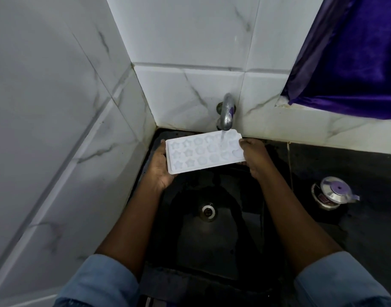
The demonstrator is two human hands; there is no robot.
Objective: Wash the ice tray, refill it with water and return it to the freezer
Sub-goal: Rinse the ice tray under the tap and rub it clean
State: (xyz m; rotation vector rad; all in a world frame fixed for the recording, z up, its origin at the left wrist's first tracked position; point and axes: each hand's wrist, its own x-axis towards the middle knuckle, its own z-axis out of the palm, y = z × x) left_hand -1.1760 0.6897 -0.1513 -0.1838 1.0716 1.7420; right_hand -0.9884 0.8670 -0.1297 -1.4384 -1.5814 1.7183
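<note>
Through the head camera I am working from afar, two arms come into view dressed in pale blue, denim-like cloth. The left sleeve [97, 282] and the right sleeve [343, 282] each end near the elbow in a soft, bunched edge. The fabric looks light-washed and faintly creased. Past those edges the left forearm [128, 222] and the right forearm [294, 224] are bare down to the left grip [159, 167] and the right grip [254, 156], both bare hands.

Nothing legible, no text, brand or number; purplish patch on the steel container [331, 193] too blurred to read
</note>
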